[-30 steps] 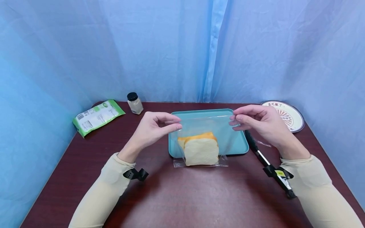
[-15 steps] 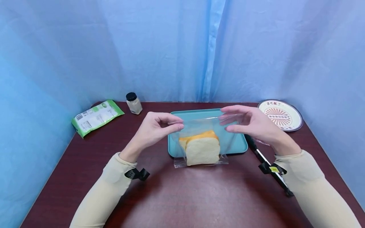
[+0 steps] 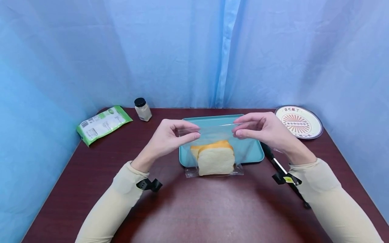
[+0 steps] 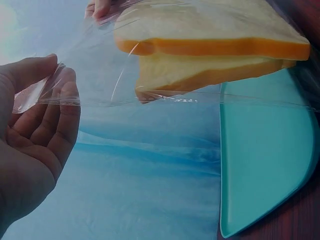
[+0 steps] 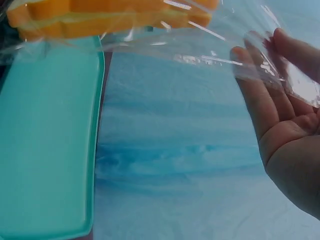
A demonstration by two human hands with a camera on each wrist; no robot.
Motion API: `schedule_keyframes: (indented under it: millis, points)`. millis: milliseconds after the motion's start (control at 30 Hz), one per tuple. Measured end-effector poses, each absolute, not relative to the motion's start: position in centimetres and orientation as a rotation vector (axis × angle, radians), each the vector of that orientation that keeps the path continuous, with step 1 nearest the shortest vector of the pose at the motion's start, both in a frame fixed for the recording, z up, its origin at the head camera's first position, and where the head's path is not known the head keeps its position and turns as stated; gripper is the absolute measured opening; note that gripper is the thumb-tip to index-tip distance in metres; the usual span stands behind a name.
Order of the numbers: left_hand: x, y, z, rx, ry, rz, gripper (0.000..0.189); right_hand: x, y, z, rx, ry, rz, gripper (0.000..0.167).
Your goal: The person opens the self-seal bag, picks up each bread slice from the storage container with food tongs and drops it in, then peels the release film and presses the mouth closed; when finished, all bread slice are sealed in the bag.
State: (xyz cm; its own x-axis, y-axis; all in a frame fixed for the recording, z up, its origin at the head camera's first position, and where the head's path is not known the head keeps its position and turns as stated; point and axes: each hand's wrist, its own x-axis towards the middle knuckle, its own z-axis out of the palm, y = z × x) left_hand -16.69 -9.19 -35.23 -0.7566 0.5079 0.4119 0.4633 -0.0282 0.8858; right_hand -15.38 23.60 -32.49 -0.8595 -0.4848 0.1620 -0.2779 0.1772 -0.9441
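A clear plastic bag [image 3: 209, 133] stands upright between both hands, its top edge stretched across. Inside, two slices of bread [image 3: 216, 161] with orange crusts rest at the bottom; the left wrist view shows the bread [image 4: 215, 47] too. My left hand [image 3: 170, 136] pinches the bag's upper left corner between thumb and fingers. At the upper right corner my right hand [image 3: 264, 130] pinches the film, thumb in front and fingers behind, as the right hand [image 5: 285, 100] in its wrist view also shows. Just behind the bag lies a teal tray [image 3: 255, 153], partly seen through it.
Black-handled tongs [image 3: 279, 167] lie right of the tray, partly under my right forearm. A round patterned plate [image 3: 299, 123] sits at the back right. At the back left are a black-capped jar [image 3: 143, 109] and a green-and-white packet [image 3: 103, 125]. Blue curtains [image 3: 170, 54] surround the table.
My right hand has moved left along the bag's top edge, its fingers spreading and then closing on the film. My left hand has shifted slightly right. The bread stays in place.
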Motion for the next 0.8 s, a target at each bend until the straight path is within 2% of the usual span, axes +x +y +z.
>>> schedule_keyframes:
  millis: [167, 500, 800]
  points:
    - [-16.6, -8.7, -34.9, 1.122, 2.201, 1.919, 0.026, -15.1, 23.6, -31.5, -0.834, 2.343, -1.727, 0.040]
    - [-16.3, -7.5, -34.0, 1.045, 2.321, 1.814, 0.033, -15.7, 21.3, -28.8, -0.819, 2.555, -1.230, 0.031]
    - [-16.2, -6.6, -33.3, 0.881, 2.274, 1.762, 0.021, -16.4, 20.0, -28.5, -0.892, 2.458, -1.135, 0.018]
